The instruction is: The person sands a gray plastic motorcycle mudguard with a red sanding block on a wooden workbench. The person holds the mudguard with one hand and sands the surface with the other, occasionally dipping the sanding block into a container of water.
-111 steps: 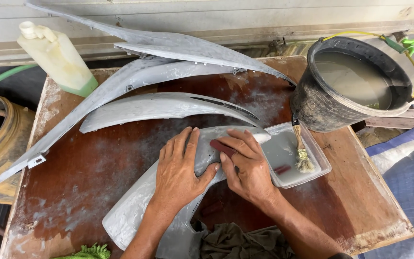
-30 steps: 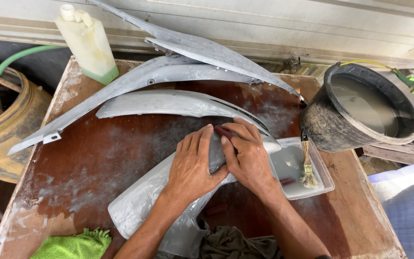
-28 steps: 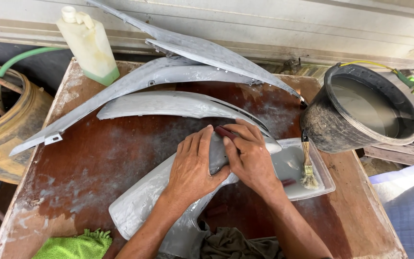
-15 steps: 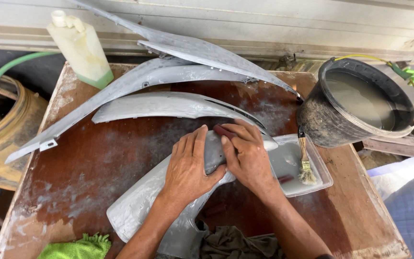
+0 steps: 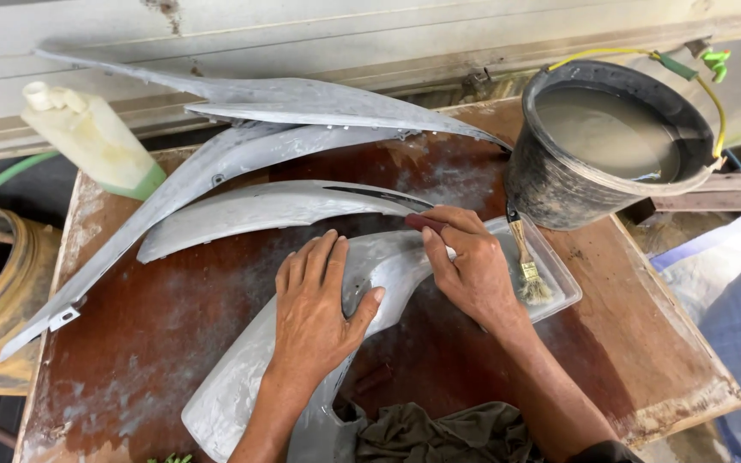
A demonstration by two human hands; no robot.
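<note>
A curved grey body panel lies across the front of the brown wooden table. My left hand rests flat on the panel's middle, fingers spread. My right hand presses a small dark red sanding piece against the panel's upper end. Both hands sit close together, thumbs toward each other.
Three more grey panels lie across the back of the table. A black bucket of murky water stands at the back right. A small brush rests in a clear tray. A pale plastic bottle stands back left. A dark cloth lies at the front edge.
My right hand has slid a little up and right along the panel with the sanding piece. My left hand stays flat on the panel.
</note>
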